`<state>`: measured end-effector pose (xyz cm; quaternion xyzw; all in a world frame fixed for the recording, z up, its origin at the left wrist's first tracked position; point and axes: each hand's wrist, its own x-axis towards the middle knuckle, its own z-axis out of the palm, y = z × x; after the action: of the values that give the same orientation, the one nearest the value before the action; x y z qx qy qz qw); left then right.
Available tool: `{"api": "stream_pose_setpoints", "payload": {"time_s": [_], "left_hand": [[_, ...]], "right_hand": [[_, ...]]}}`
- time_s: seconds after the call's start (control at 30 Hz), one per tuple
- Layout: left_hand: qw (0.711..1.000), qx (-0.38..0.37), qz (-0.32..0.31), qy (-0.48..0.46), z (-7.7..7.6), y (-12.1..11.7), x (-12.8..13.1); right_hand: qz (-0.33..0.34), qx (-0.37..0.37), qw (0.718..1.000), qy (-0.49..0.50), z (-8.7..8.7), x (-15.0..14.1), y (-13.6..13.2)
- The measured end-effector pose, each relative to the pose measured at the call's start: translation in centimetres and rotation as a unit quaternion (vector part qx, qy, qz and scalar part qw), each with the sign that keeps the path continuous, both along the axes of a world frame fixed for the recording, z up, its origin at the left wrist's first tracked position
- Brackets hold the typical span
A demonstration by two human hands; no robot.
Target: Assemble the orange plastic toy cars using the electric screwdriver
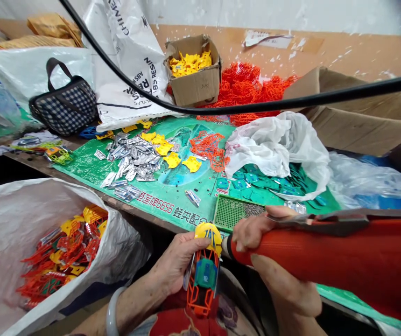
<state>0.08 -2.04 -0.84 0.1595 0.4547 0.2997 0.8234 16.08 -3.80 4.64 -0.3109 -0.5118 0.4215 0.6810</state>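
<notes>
One black cable (200,111) cuts across my view, passing before one cardboard box (195,86) of yellow parts and the orange heap (240,86) along the back edge of the counter (203,207). Five yellow pieces (192,164) lie by the silver strips (137,158), too many to count; one green tray (230,212) sits at the near edge. Just off that edge, my left hand (177,254) pinches one orange-framed toy assembly (205,273); my right hand (252,231) wraps one red power screwdriver (326,261), nose beside the assembly's yellow end.

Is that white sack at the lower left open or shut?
Open: the white sack has a gaping mouth, with orange and yellow pieces visible inside.
</notes>
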Motion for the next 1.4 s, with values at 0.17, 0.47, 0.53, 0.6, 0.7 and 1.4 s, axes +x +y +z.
{"api": "stream_pose_setpoints", "payload": {"time_s": [0.17,0.47,0.53,0.6,0.7,1.4], "left_hand": [[0.999,0.023,-0.033,0.003,0.2,0.3,-0.5],[0.995,0.070,-0.069,-0.005,-0.3,0.3,-1.8],[0.995,0.069,-0.074,-0.001,-0.3,0.4,-1.9],[0.996,0.065,-0.068,-0.001,-0.2,0.5,-2.0],[0.997,0.055,-0.053,-0.002,-0.3,0.6,-2.0],[0.994,0.096,-0.041,0.038,-0.8,0.4,-2.0]], "right_hand": [[-0.029,-0.015,0.997,0.071,0.2,1.5,1.3],[-0.151,-0.071,0.985,0.045,-1.4,2.2,4.2],[-0.153,-0.073,0.984,0.047,-1.6,2.0,4.3],[-0.149,-0.071,0.985,0.049,-1.6,1.9,4.5],[-0.137,-0.062,0.987,0.049,-1.8,1.7,4.6],[-0.133,-0.079,0.988,0.010,-2.8,1.9,4.5]]}}
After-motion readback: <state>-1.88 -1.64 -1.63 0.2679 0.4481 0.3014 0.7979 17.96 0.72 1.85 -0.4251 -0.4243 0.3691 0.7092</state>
